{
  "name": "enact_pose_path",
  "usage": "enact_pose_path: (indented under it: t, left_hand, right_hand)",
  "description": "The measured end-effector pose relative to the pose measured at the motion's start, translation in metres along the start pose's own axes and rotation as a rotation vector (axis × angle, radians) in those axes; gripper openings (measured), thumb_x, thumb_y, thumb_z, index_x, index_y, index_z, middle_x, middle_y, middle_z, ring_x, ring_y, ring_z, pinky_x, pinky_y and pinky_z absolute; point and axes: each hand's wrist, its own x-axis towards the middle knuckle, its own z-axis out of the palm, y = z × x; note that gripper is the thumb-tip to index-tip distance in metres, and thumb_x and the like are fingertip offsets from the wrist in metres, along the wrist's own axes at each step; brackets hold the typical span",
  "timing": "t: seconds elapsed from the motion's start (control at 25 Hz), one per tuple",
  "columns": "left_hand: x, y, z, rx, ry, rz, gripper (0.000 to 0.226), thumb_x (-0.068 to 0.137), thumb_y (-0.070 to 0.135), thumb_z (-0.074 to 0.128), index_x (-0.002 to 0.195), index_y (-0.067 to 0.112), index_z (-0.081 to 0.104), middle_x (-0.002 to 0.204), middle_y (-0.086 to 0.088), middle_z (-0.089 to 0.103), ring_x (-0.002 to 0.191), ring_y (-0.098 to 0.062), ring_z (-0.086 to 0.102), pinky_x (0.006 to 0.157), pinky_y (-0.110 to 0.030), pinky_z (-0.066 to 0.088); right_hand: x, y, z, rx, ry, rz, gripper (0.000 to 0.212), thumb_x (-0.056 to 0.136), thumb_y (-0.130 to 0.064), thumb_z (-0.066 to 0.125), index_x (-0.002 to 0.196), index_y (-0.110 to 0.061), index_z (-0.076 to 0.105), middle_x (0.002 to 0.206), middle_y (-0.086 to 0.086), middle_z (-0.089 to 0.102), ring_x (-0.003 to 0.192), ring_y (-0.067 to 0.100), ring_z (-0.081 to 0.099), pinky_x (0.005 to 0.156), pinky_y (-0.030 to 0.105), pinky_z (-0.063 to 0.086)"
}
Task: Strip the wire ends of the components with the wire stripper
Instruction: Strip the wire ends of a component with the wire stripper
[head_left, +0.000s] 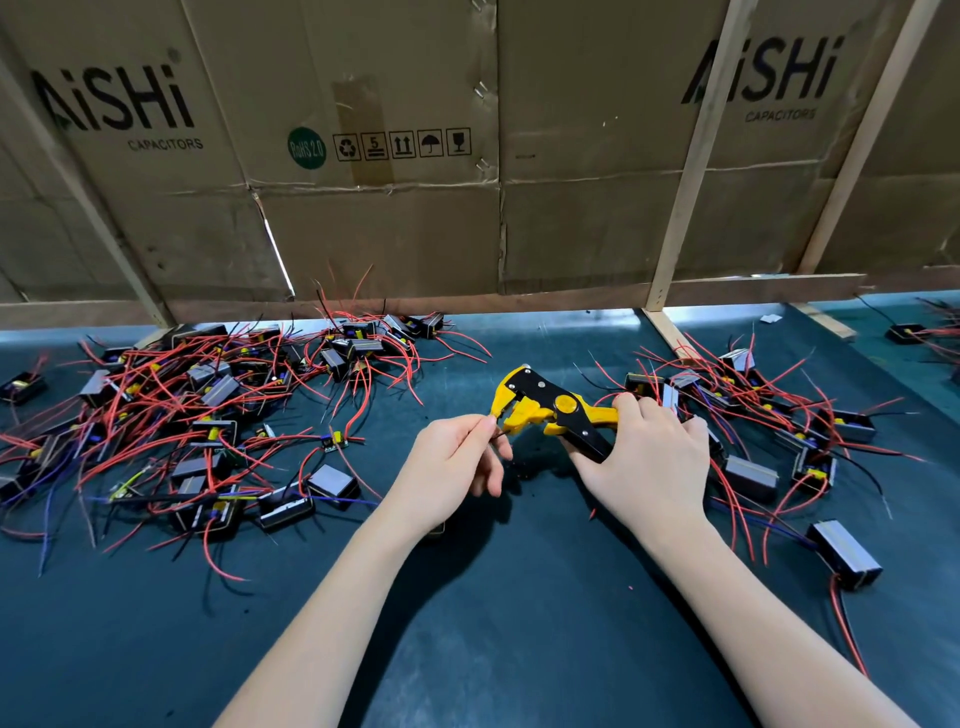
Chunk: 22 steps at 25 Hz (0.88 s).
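A: So, what fills the upper half of the frame?

B: Flattened cardboard boxes (363, 156) stand as a wall behind the worktop (493, 623), with the printed word "AiSHi" at the upper left and the upper right. Pale wooden slats (691, 171) lean across the cardboard. The worktop has a dark blue-green surface and takes the whole lower half.

A: And the components?

B: A big pile of components (182, 415) lies at the middle left, small black and grey blocks with many red wires tangled together. A smaller pile (769, 410) lies at the middle right, just behind the right hand. One grey block (844, 553) lies apart at the lower right with red and black wires.

A: Where is the wire stripper?

B: The wire stripper (550, 410), yellow and black, is in the centre of the frame, held above the worktop. The right hand (644, 462) grips its handles, with the fingers curled around them. Its head points to the left.

A: What does the left hand do?

B: The left hand (452, 467) pinches a thin dark wire (500, 433) between thumb and forefinger, and the wire end is at the mouth of the stripper. The other fingers hang loosely curled. I cannot tell which component this wire belongs to.
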Motion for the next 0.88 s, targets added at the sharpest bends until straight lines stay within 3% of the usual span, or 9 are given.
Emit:
enact_pose_path:
  t: [0.24, 0.48, 0.72, 0.88]
  left_hand:
    - [0.000, -0.001, 0.004, 0.102, -0.091, -0.041, 0.042, 0.106, 0.027, 0.035, 0.088, 0.010, 0.069, 0.049, -0.004, 0.064, 0.040, -0.015, 0.045, 0.047, -0.013, 0.036]
    - [0.000, 0.001, -0.002, 0.030, -0.149, -0.112, 0.040, 0.106, 0.028, 0.037, 0.096, 0.009, 0.070, 0.051, -0.003, 0.063, 0.042, -0.012, 0.046, 0.045, -0.016, 0.037]
    - [0.001, 0.002, -0.011, -0.098, -0.171, -0.179, 0.028, 0.102, 0.018, 0.047, 0.098, 0.003, 0.070, 0.056, -0.003, 0.065, 0.047, -0.010, 0.050, 0.050, -0.019, 0.041]
    - [-0.001, 0.003, -0.012, -0.069, -0.209, -0.117, 0.034, 0.105, 0.015, 0.039, 0.098, 0.002, 0.070, 0.060, -0.006, 0.068, 0.050, -0.014, 0.055, 0.051, -0.020, 0.043]
  right_hand:
    - [0.001, 0.003, 0.000, -0.012, -0.015, -0.019, 0.056, 0.068, -0.058, 0.075, 0.087, -0.008, 0.059, 0.078, 0.007, 0.063, 0.077, 0.031, 0.062, 0.074, 0.041, 0.035]
    - [0.003, 0.004, -0.003, 0.005, -0.014, -0.046, 0.050, 0.071, -0.060, 0.073, 0.076, -0.012, 0.059, 0.067, 0.005, 0.061, 0.065, 0.029, 0.061, 0.068, 0.038, 0.030]
    - [0.003, 0.005, -0.006, -0.014, -0.052, -0.035, 0.050, 0.071, -0.066, 0.069, 0.073, -0.017, 0.058, 0.067, 0.000, 0.061, 0.068, 0.028, 0.062, 0.066, 0.034, 0.021]
    - [0.001, 0.006, -0.005, -0.019, 0.016, -0.063, 0.051, 0.069, -0.061, 0.074, 0.076, -0.011, 0.061, 0.067, 0.006, 0.062, 0.064, 0.030, 0.061, 0.067, 0.037, 0.030]
